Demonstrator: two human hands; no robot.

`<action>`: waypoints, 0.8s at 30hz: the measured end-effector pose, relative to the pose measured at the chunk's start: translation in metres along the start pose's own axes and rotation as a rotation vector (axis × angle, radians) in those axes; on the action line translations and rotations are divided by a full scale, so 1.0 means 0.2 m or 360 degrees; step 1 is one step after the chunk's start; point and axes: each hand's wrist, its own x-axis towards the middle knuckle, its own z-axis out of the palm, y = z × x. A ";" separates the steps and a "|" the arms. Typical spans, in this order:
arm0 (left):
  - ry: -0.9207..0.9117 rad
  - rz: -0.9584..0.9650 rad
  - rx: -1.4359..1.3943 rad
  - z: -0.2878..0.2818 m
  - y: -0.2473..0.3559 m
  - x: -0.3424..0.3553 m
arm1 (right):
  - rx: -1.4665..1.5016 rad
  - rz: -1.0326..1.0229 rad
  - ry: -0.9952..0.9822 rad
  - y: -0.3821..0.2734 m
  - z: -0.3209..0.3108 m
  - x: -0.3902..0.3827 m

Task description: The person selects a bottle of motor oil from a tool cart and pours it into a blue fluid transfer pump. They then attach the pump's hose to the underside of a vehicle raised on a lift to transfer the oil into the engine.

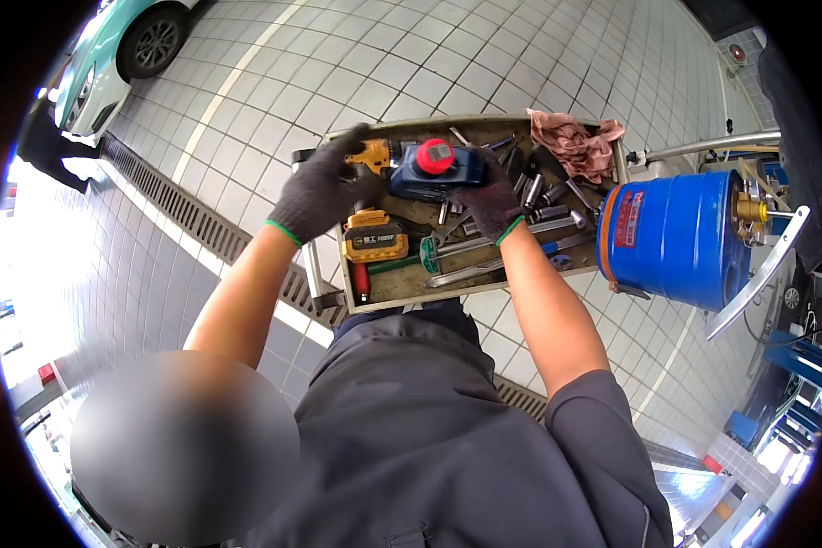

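While the left hand [321, 192] spreads near the yellow drill [370, 156], the right hand [491, 201] grips a blue bottle [425, 186], seemingly lifted, its red cap [435, 156] still on.

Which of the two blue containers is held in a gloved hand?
The small dark-blue bottle with the red cap, held in the right hand; no hand touches the larger blue drum.

Pale square tiles pave the workshop floor [429, 59], crossed by a long slotted drain grate [178, 203] and a cream stripe [217, 97]. A green-and-white car [100, 96] stands at upper left. White glare washes out the left side; small tiles face a wall [742, 464] at lower right.
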 end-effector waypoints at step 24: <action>-0.0207 0.0425 0.1655 0.41 0.59 0.30 | -0.1256 -0.0331 -0.0036 -0.38 -0.10 -0.05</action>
